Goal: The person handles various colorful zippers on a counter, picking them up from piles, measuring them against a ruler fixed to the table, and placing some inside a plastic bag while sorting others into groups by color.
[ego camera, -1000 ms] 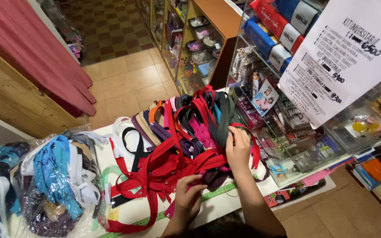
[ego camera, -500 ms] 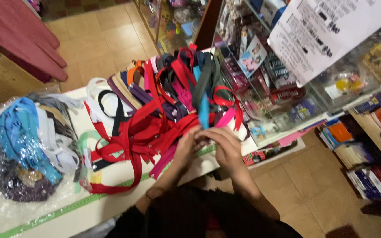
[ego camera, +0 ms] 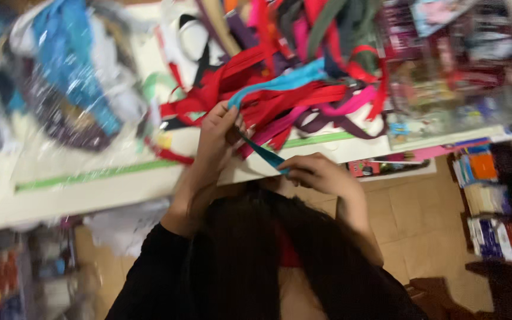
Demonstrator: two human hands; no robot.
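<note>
Both of my hands are on one turquoise strap point(ego camera: 280, 83): my left hand point(ego camera: 217, 139) pinches it near the front edge of the white counter point(ego camera: 90, 195), and my right hand point(ego camera: 318, 175) grips its lower end just off that edge. I seem to be drawing it free of the red straps point(ego camera: 303, 101); pulling it clear would need steady tension.

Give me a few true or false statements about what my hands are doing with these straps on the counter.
1. The right hand pinches a turquoise strap. True.
2. The left hand lies flat on the floor. False: it is raised at the strap pile, gripping the same turquoise strap.
3. The pile is mostly red straps. True.
4. The straps lie in a metal bucket. False: they lie loose on a white counter.
</note>
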